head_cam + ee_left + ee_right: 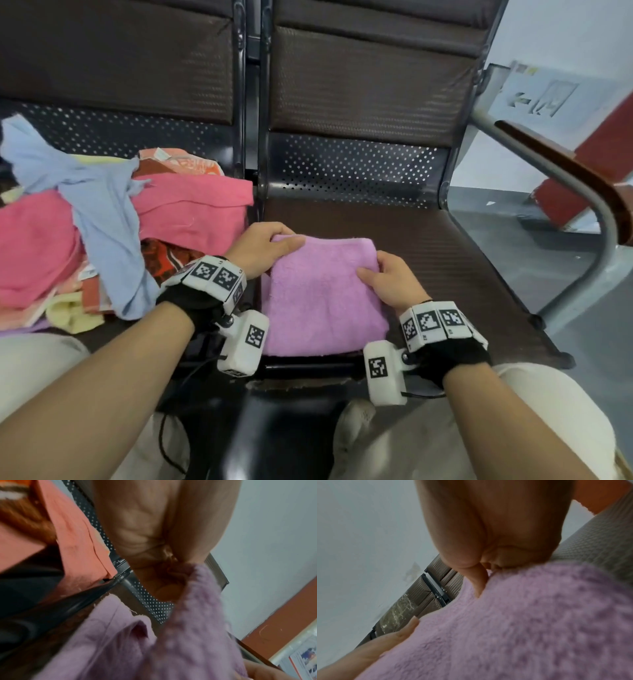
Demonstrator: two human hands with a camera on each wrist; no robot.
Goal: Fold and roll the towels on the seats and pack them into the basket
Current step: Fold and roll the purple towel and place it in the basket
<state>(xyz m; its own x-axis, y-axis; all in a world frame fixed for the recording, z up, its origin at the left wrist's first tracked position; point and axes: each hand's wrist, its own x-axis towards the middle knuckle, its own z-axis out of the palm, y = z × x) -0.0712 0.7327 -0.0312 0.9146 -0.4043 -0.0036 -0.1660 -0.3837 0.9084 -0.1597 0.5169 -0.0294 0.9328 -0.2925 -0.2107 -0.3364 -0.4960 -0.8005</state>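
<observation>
Fluffy lilac towel (322, 298), folded square

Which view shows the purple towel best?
The head view: the whole folded purple towel lies on the seat, left hand and right hand gripping its far corners. Both wrist views show only blurred close-up pile and pinching fingers.

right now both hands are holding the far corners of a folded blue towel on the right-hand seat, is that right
Not quite: the folded towel is purple, not blue, as the head view shows. The left hand and right hand do hold its far corners on the right-hand seat.
</observation>
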